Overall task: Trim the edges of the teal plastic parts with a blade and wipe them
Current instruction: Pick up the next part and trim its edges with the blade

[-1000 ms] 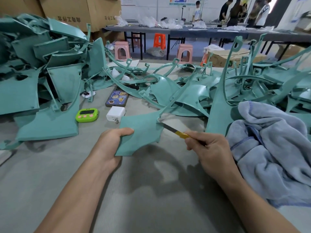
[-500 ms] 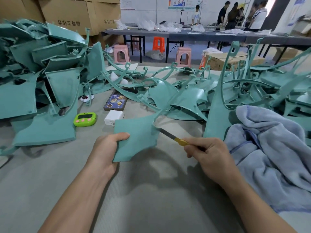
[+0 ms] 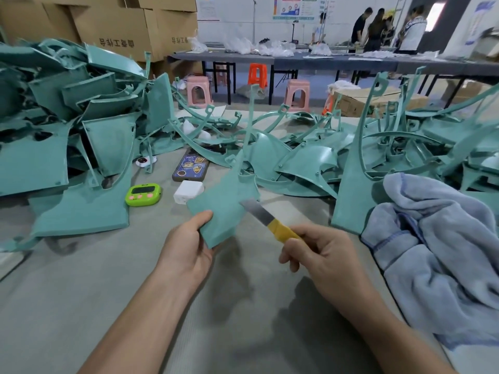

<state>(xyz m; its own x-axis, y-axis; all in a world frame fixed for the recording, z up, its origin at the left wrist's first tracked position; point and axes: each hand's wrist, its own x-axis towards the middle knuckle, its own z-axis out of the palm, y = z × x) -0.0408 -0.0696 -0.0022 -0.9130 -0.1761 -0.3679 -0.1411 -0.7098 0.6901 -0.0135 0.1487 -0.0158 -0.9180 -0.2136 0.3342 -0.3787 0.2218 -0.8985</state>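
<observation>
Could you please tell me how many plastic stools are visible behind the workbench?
3: the left pink stool, the orange stool by the dark table, and the right pink stool near a cardboard box. Others may be partly hidden behind that box or the table legs.

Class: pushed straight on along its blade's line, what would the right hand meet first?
Probably the teal part in the left hand: the blade tip sits at its edge, though depth is unclear.

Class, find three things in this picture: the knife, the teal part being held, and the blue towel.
knife (image 3: 280,230), head view, on its yellow handle just behind the blade.
teal part (image 3: 221,209), head view, on the middle of its flat face.
towel (image 3: 445,252), head view, on a fold near its middle.
</observation>
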